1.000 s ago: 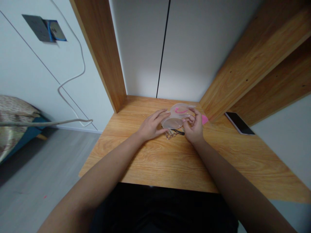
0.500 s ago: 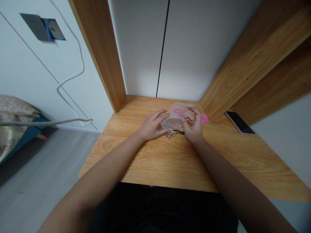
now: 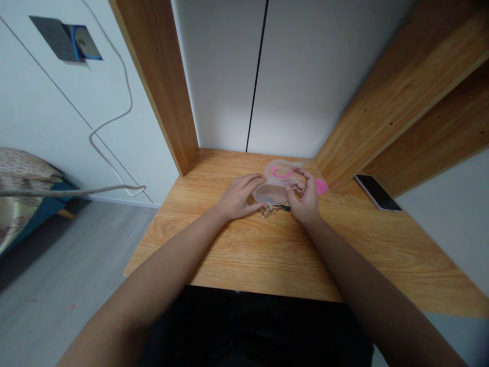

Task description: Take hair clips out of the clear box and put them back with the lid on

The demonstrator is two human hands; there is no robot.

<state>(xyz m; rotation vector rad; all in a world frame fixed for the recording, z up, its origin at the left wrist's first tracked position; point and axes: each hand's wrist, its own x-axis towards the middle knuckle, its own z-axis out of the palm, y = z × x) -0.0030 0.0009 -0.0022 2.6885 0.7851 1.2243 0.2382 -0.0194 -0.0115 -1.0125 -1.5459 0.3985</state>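
A clear plastic case (image 3: 272,194) lies opened on the wooden tabletop, its round lid (image 3: 278,171) tilted up at the back with a pink curved handle on it. My left hand (image 3: 241,198) grips the case's left side, fingers at the far edge and thumb at the near one. With thumb and fingers, my right hand (image 3: 305,200) holds the right side of the case and lid. Just in front of the case lies a metal chain (image 3: 268,210) with a small black piece (image 3: 284,208), partly hidden by my right hand. A flat pink item (image 3: 321,186) shows beyond my right fingers.
A phone (image 3: 377,192) lies on the tabletop (image 3: 263,255) at the right, near wooden boards. Wooden panels (image 3: 156,86) and a white back wall enclose the far side. At the left, a white cable (image 3: 126,97) hangs past an uncovered wall socket (image 3: 57,38).
The lid has tilted back slightly, away from me. Both hands keep nearly the same place on the case.
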